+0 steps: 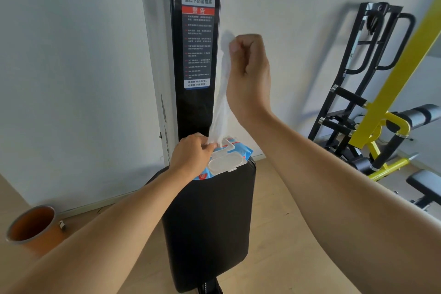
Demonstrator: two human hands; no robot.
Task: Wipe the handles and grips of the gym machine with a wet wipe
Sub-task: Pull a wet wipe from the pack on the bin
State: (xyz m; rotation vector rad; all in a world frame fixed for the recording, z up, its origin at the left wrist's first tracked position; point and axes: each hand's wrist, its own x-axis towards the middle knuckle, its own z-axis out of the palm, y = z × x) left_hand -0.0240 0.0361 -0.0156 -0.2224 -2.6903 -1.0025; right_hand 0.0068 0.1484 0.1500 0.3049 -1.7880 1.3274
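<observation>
A blue pack of wet wipes [241, 154] lies on the far end of the black padded seat [210, 222], its white flip lid [226, 162] open. My left hand [191, 153] holds the pack down and pinches at its opening. My right hand [248, 71] is raised above the pack and grips the top of a white wet wipe [222, 102]. The wipe stretches taut from that hand down into the pack's opening. Behind it rises the machine's black upright column [195, 55] with a warning label [197, 38].
An orange bin [31, 227] stands on the wooden floor at the lower left. To the right are a yellow machine frame [391, 93], black foam-padded rollers [420, 114] and a black rack with grip handles [353, 98] against the white wall.
</observation>
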